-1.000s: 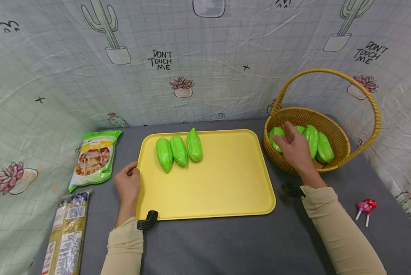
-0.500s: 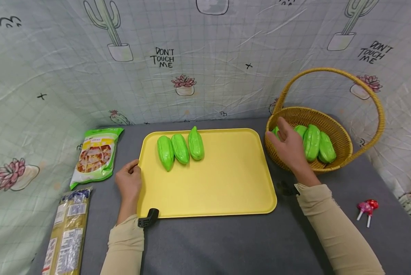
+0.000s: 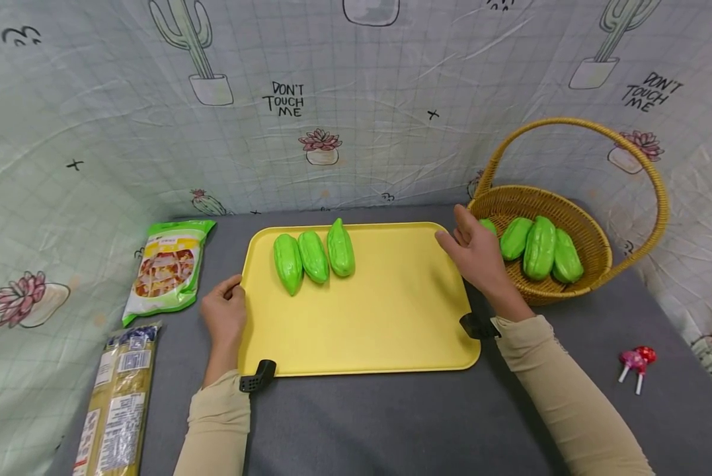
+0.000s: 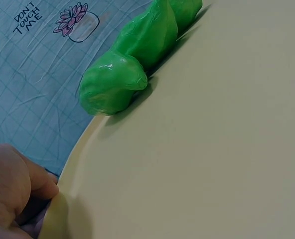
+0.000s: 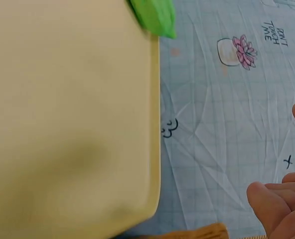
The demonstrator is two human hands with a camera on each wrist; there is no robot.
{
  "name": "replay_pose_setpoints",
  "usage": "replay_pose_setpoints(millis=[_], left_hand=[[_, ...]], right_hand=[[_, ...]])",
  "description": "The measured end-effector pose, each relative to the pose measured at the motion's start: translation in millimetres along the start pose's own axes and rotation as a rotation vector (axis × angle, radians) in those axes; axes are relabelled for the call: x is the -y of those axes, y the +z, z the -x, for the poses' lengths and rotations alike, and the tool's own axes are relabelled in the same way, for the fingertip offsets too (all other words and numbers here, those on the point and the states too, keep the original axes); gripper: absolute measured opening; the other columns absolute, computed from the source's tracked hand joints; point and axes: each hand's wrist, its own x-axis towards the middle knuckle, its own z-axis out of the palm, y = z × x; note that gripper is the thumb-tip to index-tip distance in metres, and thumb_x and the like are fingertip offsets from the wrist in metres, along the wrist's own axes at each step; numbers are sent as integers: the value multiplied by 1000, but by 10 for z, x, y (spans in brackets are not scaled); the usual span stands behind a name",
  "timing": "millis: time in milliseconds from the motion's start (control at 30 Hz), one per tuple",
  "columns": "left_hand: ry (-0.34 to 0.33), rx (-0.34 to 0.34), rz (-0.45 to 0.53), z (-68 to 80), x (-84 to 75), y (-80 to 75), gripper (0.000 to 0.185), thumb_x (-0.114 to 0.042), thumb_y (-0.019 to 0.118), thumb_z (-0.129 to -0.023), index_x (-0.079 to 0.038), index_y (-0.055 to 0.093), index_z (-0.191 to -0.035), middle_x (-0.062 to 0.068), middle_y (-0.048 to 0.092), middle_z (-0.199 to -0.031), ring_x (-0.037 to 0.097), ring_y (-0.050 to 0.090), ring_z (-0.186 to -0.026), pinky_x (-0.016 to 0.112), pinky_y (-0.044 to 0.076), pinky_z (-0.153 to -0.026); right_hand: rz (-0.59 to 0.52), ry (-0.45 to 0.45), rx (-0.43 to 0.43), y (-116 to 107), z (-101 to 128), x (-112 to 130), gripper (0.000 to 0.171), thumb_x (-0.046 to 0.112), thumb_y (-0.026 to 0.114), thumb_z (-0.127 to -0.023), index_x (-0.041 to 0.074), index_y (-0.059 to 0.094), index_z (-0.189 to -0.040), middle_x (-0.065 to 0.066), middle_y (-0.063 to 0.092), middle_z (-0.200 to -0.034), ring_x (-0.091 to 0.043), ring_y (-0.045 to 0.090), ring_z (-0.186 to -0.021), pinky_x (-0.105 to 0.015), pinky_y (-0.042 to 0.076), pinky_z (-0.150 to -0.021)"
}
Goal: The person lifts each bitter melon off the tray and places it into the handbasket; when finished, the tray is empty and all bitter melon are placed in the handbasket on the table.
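A pale, crinkled plastic backdrop sheet (image 3: 356,132) printed with a grid, potted cacti and pink flowers stands behind a grey counter (image 3: 391,423); it reads "DON'T TOUCH ME" at 12 o'clock and again at 2 o'clock. At the centre lies a smooth yellow rectangular plastic tray (image 3: 379,317) with rounded corners. The left hand (image 3: 225,316) rests at the tray's 9 o'clock edge, its grip narrow, fingers curled against the rim. The right hand (image 3: 477,254) hovers over the tray's 2 o'clock corner, its grip wide and holding nothing, just beside a round woven wicker basket with an arched handle (image 3: 593,244). Four glossy green ridged toy gourds (image 3: 540,246) lie in the basket, at 3 o'clock from that hand. Three more glossy green gourds (image 3: 314,256) lie side by side, touching, at the tray's 11 o'clock. A long clear pasta packet (image 3: 114,403) lies at 8 o'clock and a green snack bag (image 3: 168,268) at 9 o'clock; their print is too small to read. Two red lollipops (image 3: 634,360) lie at 4 o'clock.
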Motion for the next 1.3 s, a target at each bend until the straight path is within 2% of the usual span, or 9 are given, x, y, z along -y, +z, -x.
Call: replay_pose_setpoints(millis=[333,567,800,1133,1300], left_hand=[[5,-7,6,0,-3,-2,31,-5,52,-102,4,72,-122,27,70,-123,34,67,-107,3,35,-67],[-4,-3,4,7,-9,-11,30,-5,52,-102,4,72,-123,27,69,-125,34,66,-109,3,36,-68],[-5,-5,-5,9,-14,-9,30,-5,53,-102,4,72,-123,27,69,-125,35,66,-111,4,35,-69],[-8,-13,-25,2,-10,-5,31,-6,52,-102,2,72,-124,25,69,-127,34,65,-117,19,42,-80],[-8,-6,-22,-4,4,-2,31,-6,52,-102,2,72,-125,25,69,-128,34,65,-117,21,43,-81]], right_hand=[[-56,25,45,147,-35,21,74,27,58,-105,4,18,-163,-14,18,-171,-31,19,-158,-48,24,-126],[-49,54,110,356,-97,55,78,36,59,-104,6,19,-163,-14,20,-170,-31,22,-158,-46,27,-125],[-66,58,138,466,-137,82,77,34,59,-104,5,18,-163,-15,19,-171,-32,22,-157,-47,28,-125],[-99,73,153,632,-145,105,76,32,60,-104,4,21,-163,-16,22,-170,-33,24,-157,-46,29,-124],[-105,67,188,776,-155,129,76,33,60,-104,3,21,-162,-17,23,-169,-34,25,-156,-48,30,-123]])
